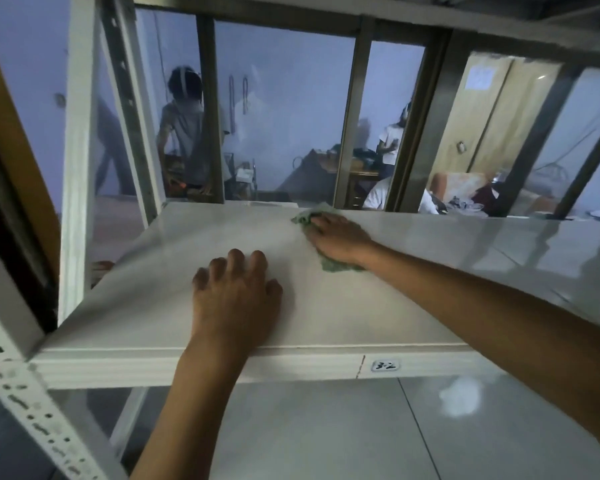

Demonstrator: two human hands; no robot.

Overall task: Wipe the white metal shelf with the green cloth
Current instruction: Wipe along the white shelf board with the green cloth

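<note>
Two people (187,133) (behind glass) beyond shelf (153,296).

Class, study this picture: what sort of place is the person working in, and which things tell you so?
Probably a storeroom or workshop. The white metal shelf hangs on perforated uprights and carries a location label; behind glass partitions other people work at tables.

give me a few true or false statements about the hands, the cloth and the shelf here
1. The right hand presses the green cloth on the white metal shelf. True.
2. The left hand holds a spray bottle. False: it rests flat on the shelf, holding nothing.
3. The cloth lies near the shelf's far edge. True.
4. The label on the shelf's front edge reads 5-1. False: it reads 3-2.
5. Boxes are stacked on the shelf. False: only the hands and cloth are on it.
</note>
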